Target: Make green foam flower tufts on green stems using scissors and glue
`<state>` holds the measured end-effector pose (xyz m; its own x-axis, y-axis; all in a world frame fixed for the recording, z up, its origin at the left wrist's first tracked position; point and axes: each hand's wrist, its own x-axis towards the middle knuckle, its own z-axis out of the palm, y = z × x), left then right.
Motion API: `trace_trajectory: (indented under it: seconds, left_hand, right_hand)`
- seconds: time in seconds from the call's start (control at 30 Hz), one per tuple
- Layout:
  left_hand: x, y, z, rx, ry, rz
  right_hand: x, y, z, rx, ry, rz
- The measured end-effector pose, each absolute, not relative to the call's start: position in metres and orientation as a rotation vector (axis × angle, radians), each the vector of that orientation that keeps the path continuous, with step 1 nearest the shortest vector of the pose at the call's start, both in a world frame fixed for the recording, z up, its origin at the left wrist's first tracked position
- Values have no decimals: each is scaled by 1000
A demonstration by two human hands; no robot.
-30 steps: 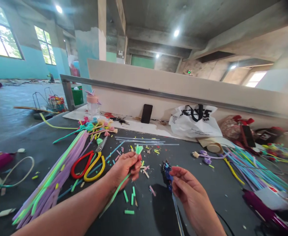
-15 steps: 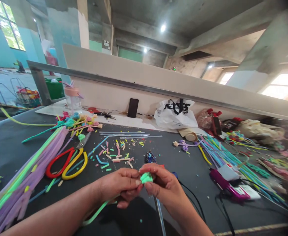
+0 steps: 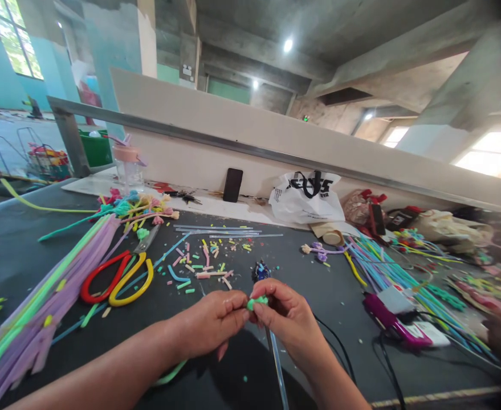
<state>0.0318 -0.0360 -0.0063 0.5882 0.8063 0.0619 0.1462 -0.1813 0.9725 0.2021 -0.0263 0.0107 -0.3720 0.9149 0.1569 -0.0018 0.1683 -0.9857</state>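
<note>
Both hands meet above the dark table, pinching a small green knotted piece of chenille stem (image 3: 256, 303) between the fingertips. My left hand (image 3: 210, 322) grips its left side, and a green tail hangs below that wrist. Thumb and forefinger of my right hand (image 3: 286, 319) close on the piece from the right. Directly beyond the fingers sits a small dark-and-blue object (image 3: 261, 271), partly covered by them. A clear glue stick (image 3: 278, 370) runs out beneath my right hand toward me.
Red-and-yellow scissors (image 3: 131, 279) and a purple chenille bundle (image 3: 57, 290) lie left. Cut bits (image 3: 207, 274) and clear sticks (image 3: 228, 232) are scattered mid-table. Rightward are a magenta device (image 3: 393, 324) with cables and more stems (image 3: 374, 262). A phone (image 3: 233, 185) leans behind.
My fingers have closed further over the green piece, so less of it shows. The left hand has turned slightly and the green tail hangs lower, mostly hidden.
</note>
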Motion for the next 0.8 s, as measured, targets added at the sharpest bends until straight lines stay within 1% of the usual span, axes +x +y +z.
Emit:
trace_trajectory:
  seconds: [0.2, 0.43, 0.53, 0.6, 0.7, 0.8]
  left_hand:
    - [34, -38, 2, 1833, 851, 751]
    - [40, -38, -9, 2035, 932, 1008]
    - [41, -37, -12, 2027, 941, 1045]
    - [41, -37, -11, 1905, 895, 989]
    - [42, -37, -8, 1551, 792, 839]
    - [45, -36, -9, 1316, 680, 836]
  right_hand:
    - [198, -26, 10, -951, -1609, 1274]
    - [195, -26, 9, -997, -1545, 1294]
    - [194, -25, 10, -1026, -1534, 1305]
    - [193, -24, 11, -1039, -1510, 1334]
    - [193, -24, 12, -1041, -1474, 1370]
    - [193, -25, 12, -1030, -1478, 1366]
